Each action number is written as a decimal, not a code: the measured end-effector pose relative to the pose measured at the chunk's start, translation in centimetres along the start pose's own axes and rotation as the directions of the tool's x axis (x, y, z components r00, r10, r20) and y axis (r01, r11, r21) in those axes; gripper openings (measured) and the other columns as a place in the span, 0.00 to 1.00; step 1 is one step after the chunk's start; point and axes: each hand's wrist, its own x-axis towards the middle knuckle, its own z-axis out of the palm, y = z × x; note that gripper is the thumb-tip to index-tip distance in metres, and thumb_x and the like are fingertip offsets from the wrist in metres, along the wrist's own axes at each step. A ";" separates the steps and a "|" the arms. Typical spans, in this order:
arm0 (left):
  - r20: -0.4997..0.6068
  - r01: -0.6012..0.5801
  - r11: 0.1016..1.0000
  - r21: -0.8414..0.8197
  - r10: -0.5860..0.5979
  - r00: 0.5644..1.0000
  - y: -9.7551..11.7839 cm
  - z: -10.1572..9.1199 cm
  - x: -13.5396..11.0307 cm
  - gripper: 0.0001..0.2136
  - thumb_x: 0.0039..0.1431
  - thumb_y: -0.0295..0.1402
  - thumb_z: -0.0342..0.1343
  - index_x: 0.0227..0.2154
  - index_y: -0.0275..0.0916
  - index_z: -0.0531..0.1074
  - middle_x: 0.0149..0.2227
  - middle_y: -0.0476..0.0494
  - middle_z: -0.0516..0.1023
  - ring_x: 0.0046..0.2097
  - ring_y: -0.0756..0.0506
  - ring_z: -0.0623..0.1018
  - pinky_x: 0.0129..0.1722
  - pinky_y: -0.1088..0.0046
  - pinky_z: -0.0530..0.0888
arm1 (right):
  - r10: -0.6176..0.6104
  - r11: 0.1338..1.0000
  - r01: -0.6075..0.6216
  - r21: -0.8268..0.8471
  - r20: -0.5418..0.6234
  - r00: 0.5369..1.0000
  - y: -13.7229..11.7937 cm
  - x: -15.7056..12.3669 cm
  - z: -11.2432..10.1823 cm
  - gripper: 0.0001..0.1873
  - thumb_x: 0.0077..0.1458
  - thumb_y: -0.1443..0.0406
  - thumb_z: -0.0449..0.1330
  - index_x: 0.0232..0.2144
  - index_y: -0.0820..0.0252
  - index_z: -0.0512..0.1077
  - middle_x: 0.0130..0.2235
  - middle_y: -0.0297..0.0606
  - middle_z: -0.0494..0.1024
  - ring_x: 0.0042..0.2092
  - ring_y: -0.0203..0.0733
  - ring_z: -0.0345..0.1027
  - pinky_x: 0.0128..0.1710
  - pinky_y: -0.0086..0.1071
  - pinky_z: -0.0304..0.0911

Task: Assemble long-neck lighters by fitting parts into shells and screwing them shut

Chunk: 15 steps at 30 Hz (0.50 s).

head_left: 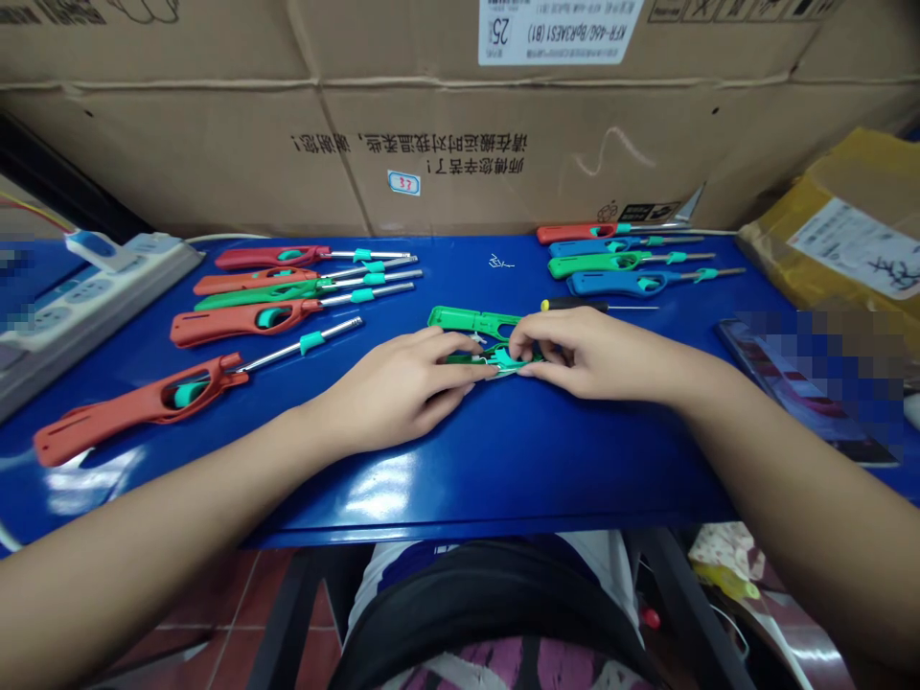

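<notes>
Blue tabletop point(503, 460), centre: green lighter body point(467, 319) lying flat, left hand point(402, 383) gripping it, right hand point(589, 355) pinching its teal trigger piece point(509, 359) -- apparently mid-fitting -- steady, fine fingertip work called for.

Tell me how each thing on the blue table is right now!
green lighter, looks opened up, lying flat, both hands on it.
left hand, fingers pinching the green lighter.
right hand, fingers pinching the green lighter.
left lighters, five, whole, lying flat, untouched.
right lighters, four, whole, lying flat, untouched.
screwdriver, lying flat, untouched.
power strip, lying flat, nothing visibly plugged in.
</notes>
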 end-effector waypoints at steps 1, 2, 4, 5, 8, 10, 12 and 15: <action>-0.017 0.007 0.999 -0.032 -0.008 1.000 0.0 0.0 0.0 0.17 0.73 0.32 0.49 0.58 0.44 0.76 0.59 0.39 0.77 0.58 0.39 0.77 0.58 0.57 0.75 | -0.002 1.000 0.002 0.000 -0.002 1.000 0.0 0.0 0.0 0.05 0.59 0.70 0.60 0.39 0.59 0.73 0.30 0.31 0.72 0.27 0.33 0.60 0.30 0.28 0.54; -0.042 0.023 0.997 -0.071 -0.026 0.999 -0.1 0.0 0.0 0.16 0.73 0.32 0.50 0.57 0.43 0.77 0.57 0.39 0.78 0.57 0.40 0.77 0.58 0.59 0.75 | -0.005 1.000 0.005 -0.004 -0.006 1.000 0.0 0.1 0.0 0.05 0.59 0.70 0.60 0.39 0.59 0.74 0.30 0.31 0.72 0.28 0.34 0.60 0.30 0.28 0.54; -0.111 0.080 0.987 -0.140 -0.096 0.989 -0.3 -0.1 0.1 0.14 0.72 0.33 0.51 0.53 0.39 0.78 0.52 0.39 0.80 0.54 0.42 0.78 0.55 0.62 0.76 | -0.005 1.000 0.004 -0.013 -0.007 1.000 -0.1 0.1 0.0 0.04 0.60 0.70 0.60 0.38 0.59 0.74 0.31 0.32 0.73 0.28 0.34 0.61 0.31 0.28 0.55; -0.141 0.122 0.980 -0.159 -0.145 0.979 -0.5 -0.1 0.1 0.13 0.71 0.33 0.52 0.51 0.39 0.78 0.50 0.39 0.80 0.52 0.42 0.79 0.53 0.64 0.76 | -0.003 1.000 0.003 -0.017 -0.005 1.000 -0.2 0.1 0.0 0.04 0.60 0.70 0.60 0.37 0.59 0.73 0.31 0.33 0.74 0.29 0.34 0.61 0.31 0.29 0.55; -0.173 0.251 0.953 -0.171 -0.280 0.944 -1.1 -0.1 0.3 0.12 0.69 0.36 0.54 0.47 0.37 0.79 0.45 0.40 0.78 0.47 0.43 0.78 0.48 0.65 0.76 | 0.003 1.000 -0.003 -0.028 -0.001 1.000 -0.5 0.0 0.0 0.03 0.60 0.70 0.59 0.37 0.59 0.73 0.32 0.34 0.75 0.29 0.35 0.61 0.32 0.29 0.55; -0.145 0.305 0.936 -0.178 -0.331 0.932 -1.4 -0.1 0.4 0.12 0.68 0.37 0.55 0.46 0.37 0.78 0.45 0.40 0.77 0.44 0.44 0.78 0.45 0.67 0.75 | 0.004 0.999 -0.004 -0.036 0.002 1.000 -0.6 0.0 0.0 0.02 0.61 0.69 0.59 0.37 0.59 0.72 0.33 0.35 0.75 0.30 0.35 0.62 0.32 0.29 0.55; -0.114 0.337 0.922 -0.193 -0.362 0.925 -1.5 0.0 0.5 0.12 0.68 0.37 0.55 0.45 0.36 0.78 0.44 0.41 0.76 0.42 0.44 0.77 0.43 0.68 0.74 | 0.006 0.999 -0.006 -0.043 0.008 1.000 -0.6 0.0 0.0 0.03 0.62 0.69 0.59 0.38 0.59 0.72 0.35 0.35 0.76 0.31 0.35 0.63 0.33 0.30 0.56; -0.090 0.370 0.904 -0.215 -0.395 0.914 -1.6 0.0 0.6 0.11 0.68 0.38 0.56 0.43 0.37 0.78 0.43 0.42 0.76 0.38 0.46 0.76 0.41 0.69 0.73 | 0.021 0.999 -0.020 -0.045 0.022 1.000 -0.7 0.1 -0.1 0.04 0.61 0.70 0.58 0.38 0.59 0.73 0.36 0.36 0.77 0.32 0.36 0.65 0.33 0.30 0.55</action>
